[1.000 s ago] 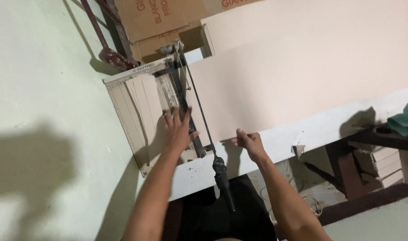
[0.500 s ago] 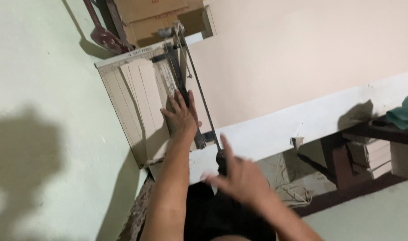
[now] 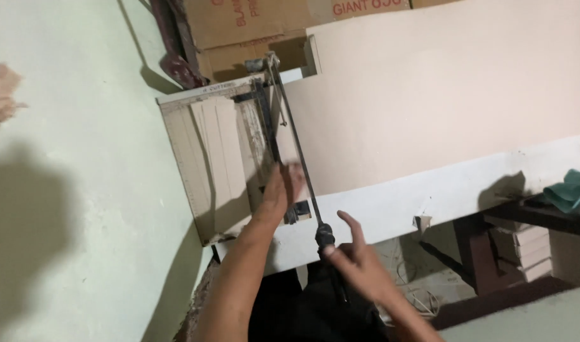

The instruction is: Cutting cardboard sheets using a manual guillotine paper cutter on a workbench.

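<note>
Now right hand [image 3: 356, 263] half-open (blurred), touching cutter handle [image 3: 323, 235]

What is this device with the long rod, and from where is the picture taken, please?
The picture comes from a camera on the person's head, looking down at both hands. The device looks like a manual cutter: a flat pale base with a long dark lever rod over it. A large pale sheet lies across it on a white bench. The left hand presses flat beside the rail. The right hand is at the rod's black grip, fingers spread, blurred. Cardboard boxes stand behind.
</note>
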